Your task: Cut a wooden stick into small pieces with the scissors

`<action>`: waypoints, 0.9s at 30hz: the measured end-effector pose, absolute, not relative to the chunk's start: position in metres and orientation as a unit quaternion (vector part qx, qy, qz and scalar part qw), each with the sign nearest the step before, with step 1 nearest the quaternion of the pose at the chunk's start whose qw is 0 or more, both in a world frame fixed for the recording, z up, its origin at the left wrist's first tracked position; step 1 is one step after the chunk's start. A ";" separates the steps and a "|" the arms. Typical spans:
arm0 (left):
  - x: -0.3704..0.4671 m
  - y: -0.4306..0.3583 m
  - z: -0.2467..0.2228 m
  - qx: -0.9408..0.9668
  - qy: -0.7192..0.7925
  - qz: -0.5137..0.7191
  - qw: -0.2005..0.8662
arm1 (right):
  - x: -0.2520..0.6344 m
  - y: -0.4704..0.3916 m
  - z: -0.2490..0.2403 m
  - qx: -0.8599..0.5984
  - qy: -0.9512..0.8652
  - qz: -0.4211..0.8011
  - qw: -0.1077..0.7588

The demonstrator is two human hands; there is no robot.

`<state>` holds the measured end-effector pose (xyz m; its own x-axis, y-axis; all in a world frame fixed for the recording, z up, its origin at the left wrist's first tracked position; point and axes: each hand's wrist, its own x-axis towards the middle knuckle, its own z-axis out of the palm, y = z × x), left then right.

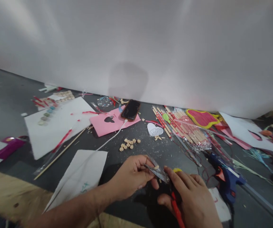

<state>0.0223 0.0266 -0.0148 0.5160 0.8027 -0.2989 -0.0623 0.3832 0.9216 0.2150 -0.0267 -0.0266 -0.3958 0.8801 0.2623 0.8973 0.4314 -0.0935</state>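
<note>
Near the bottom centre, my right hand (188, 193) is closed on red-handled scissors (177, 210), whose metal blades point up and left. My left hand (136, 175) is pinched at the blade tips, with its fingers around a small pale wooden piece (157, 167) and what looks like a clear strip. The two hands almost touch. Just beyond them on the dark table lie small flower-shaped wooden beads (128, 144). A white paper heart (154, 129) with a drawn pattern and some short stick pieces (158, 138) lie farther back.
A blue glue gun (228, 177) lies at the right. Bundled wooden sticks (195, 129) and a pink-yellow shape (202, 118) are at the back right. A phone (131, 110) rests on pink paper (103, 123), its white cable running left. White sheets (53, 126) and a purple tool (5, 153) are at the left.
</note>
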 end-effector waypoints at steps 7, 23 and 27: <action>0.024 0.024 -0.016 0.476 0.401 0.290 0.726 | 0.213 -0.027 -0.023 -0.522 -0.838 -0.052 0.149; 0.022 0.024 -0.019 0.511 0.410 0.348 0.670 | 0.212 -0.027 -0.023 -0.538 -0.832 -0.058 0.123; 0.023 0.025 -0.018 0.489 0.402 0.346 0.692 | 0.214 -0.027 -0.023 -0.530 -0.839 -0.037 0.120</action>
<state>0.0230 0.0247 -0.0182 0.4362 0.8730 -0.2182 -0.0855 0.2815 0.9557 0.2142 -0.0268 -0.0233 -0.4096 0.8802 0.2399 0.8977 0.4357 -0.0659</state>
